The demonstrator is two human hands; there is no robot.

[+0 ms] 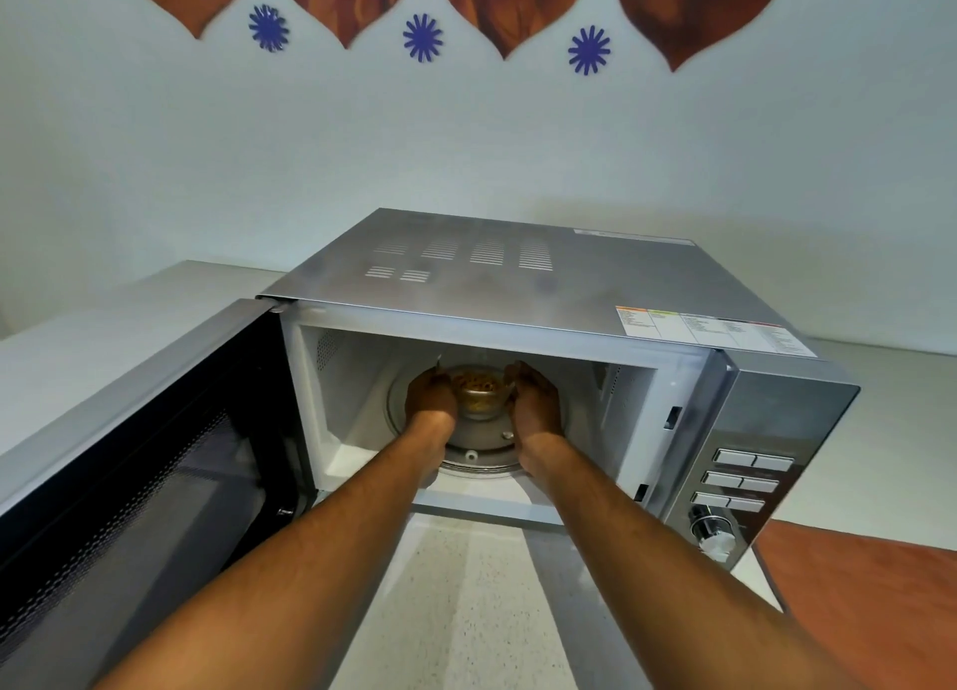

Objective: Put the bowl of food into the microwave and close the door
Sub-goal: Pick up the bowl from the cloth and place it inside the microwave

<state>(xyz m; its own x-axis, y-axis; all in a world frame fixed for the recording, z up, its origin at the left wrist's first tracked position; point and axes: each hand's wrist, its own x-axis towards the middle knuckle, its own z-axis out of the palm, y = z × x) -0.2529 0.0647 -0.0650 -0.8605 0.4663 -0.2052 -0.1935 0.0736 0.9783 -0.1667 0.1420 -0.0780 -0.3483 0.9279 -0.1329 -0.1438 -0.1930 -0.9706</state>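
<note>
A silver microwave [518, 275] stands on the counter with its door [134, 461] swung wide open to the left. Both my arms reach into the white cavity. A small clear glass bowl of yellowish food [477, 393] sits over the middle of the round glass turntable [479, 453]. My left hand [430, 394] cups the bowl's left side and my right hand [536, 404] cups its right side. Whether the bowl rests on the turntable or hangs just above it I cannot tell.
The control panel with buttons and a knob [714, 531] is on the microwave's right front. A pale speckled counter [466, 612] runs below my arms, with a red-brown surface [870, 601] at the right. The wall behind carries brown and blue decorations.
</note>
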